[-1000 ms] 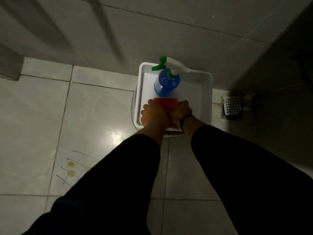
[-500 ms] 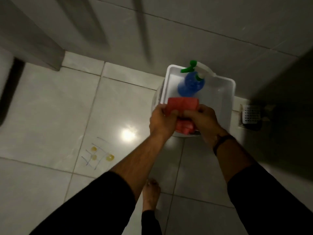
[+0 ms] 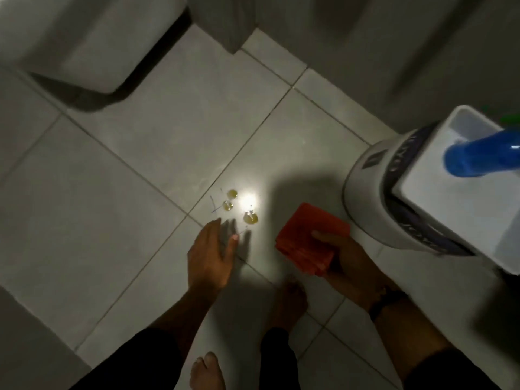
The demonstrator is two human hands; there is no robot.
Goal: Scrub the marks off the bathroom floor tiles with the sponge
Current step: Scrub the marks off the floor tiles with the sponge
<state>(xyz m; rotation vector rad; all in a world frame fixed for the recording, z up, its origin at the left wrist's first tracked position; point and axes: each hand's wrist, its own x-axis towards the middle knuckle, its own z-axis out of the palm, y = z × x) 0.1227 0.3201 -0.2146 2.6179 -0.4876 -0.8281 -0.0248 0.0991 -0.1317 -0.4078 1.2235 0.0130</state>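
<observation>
A red sponge [image 3: 305, 235] is held in my right hand [image 3: 351, 263], just above the pale floor tiles. My left hand [image 3: 209, 254] hovers open, fingers spread, holding nothing, a little below and left of the marks [image 3: 239, 206]. The marks are three yellowish blobs and a few thin dark pen lines on one tile, beside a bright light reflection. The sponge sits to the right of the marks, apart from them.
A white tray [image 3: 439, 198] on a white bucket [image 3: 368, 192] stands at the right, holding a blue spray bottle [image 3: 481, 156]. A toilet base [image 3: 92, 49] is at the top left. My bare feet [image 3: 208, 370] stand at the bottom centre.
The sponge came out of the tray and down to the left toward the floor. My left hand let go of it and opened. The view swung left, bringing the marks to the centre.
</observation>
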